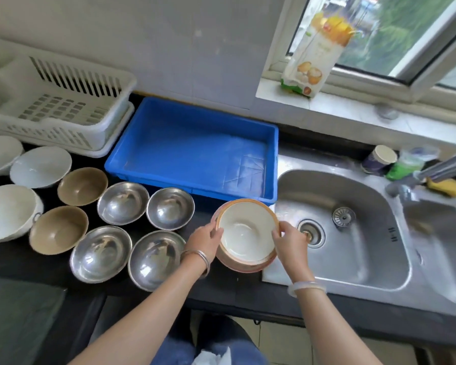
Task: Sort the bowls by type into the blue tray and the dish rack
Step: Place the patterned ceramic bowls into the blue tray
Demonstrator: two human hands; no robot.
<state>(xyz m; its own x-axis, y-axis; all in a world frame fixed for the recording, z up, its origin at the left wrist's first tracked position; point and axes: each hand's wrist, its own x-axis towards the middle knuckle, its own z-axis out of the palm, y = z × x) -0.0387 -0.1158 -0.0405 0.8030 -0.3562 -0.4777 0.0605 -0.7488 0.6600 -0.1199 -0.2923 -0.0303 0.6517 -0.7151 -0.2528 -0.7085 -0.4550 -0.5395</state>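
Lap: denim [174, 349] closest to the lens, something white on it, too blurred to name.
Forearms: both reach forward; silver bangle [198, 256] on the left wrist, pale bangle [306, 287] on the right.
Left hand [204, 239]: fingers curled over the near-left rim of the cream bowls [248, 233].
Right hand [290, 242]: fingertips and thumb pinch the right rim, opposite the left.
Cream bowls: orange-edged, apparently two nested, mouths up, held between the hands where the dark counter [221, 288] meets the sink [353, 246]. Lifted or resting, cannot tell.
Blue tray [195, 180]: straight ahead of the fingers, near wall just beyond the bowls' far rim; long axis runs left to right.
Dish rack [63, 106]: back left, well apart, on the left hand's side.
Other bowls: steel bowls [123, 202], brown bowls [82, 185] and white bowls [40, 165] stand in rows left of the hands.
Judgement: sorting looks barely begun. The tray is the near target, a forward carry over its front wall with both hands equally placed. The rack would mean a long leftward carry across the steel bowls.
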